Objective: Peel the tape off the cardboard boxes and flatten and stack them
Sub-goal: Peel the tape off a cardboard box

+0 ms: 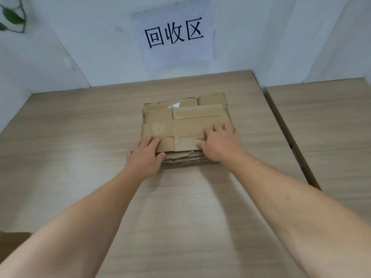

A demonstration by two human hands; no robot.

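Head view only. Cardboard stack (186, 125): several flattened boxes piled flat on a wood-grain table (80, 137), set toward the far side, close to the white wall but not touching it. Top sheet shows flaps folded flat. A glossy tape strip (198, 112) runs across its far half, and a paler scuffed patch sits on the left of the middle band. A small white label (174, 105) peeks out between flaps at the back. The near edge of the pile is ragged, with torn corrugation showing in the layers underneath.

Left hand (145, 157): at the near-left corner of the pile, fingers laid straight over the top sheet, thumb tip against the near edge. Can't tell if the thumb hooks under the top sheet. Reads as pressing, not clenched.

Right hand (220, 145): on the near-right part of the top sheet, fingers spread flat, thumb also lying on top. Palm down, pressing, nothing grasped.

Both forearms are bare and reach in from the bottom of the view.

Rest: a paper sign (172, 37) with three large dark Chinese characters is stuck on the wall straight behind the pile. Green leaves (12, 17) at top left. A second table (331, 127) stands on the right, with a narrow gap between the two.
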